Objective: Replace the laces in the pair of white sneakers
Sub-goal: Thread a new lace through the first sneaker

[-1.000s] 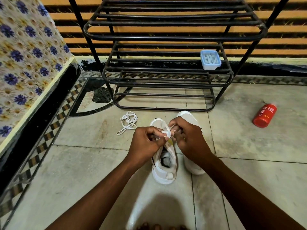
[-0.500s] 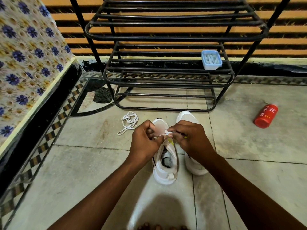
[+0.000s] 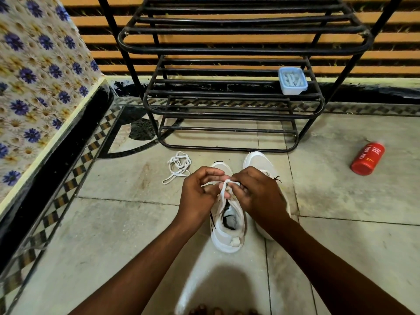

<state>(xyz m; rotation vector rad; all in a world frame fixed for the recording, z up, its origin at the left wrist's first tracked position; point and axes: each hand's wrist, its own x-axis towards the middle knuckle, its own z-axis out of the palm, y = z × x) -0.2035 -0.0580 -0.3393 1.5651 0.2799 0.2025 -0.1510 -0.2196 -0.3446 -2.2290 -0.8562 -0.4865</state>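
Note:
Two white sneakers stand side by side on the tiled floor, toes pointing away from me. Over the left sneaker (image 3: 228, 226) my left hand (image 3: 200, 192) and my right hand (image 3: 256, 192) meet, each pinching part of a white lace (image 3: 225, 188) that loops between the fingers above the eyelets. The right sneaker (image 3: 258, 161) is mostly hidden behind my right hand and wrist. A loose white lace (image 3: 178, 167) lies in a tangle on the floor to the left of the shoes.
A black metal shoe rack (image 3: 231, 103) stands just beyond the sneakers, with a small blue plastic box (image 3: 292, 80) on a shelf. A red bottle (image 3: 367, 159) lies on the floor at right. A floral-covered ledge (image 3: 34, 87) runs along the left.
Both hands have stayed over the left sneaker, working the lace. The lace loop now stands up between the fingertips, and the hands have shifted slightly apart.

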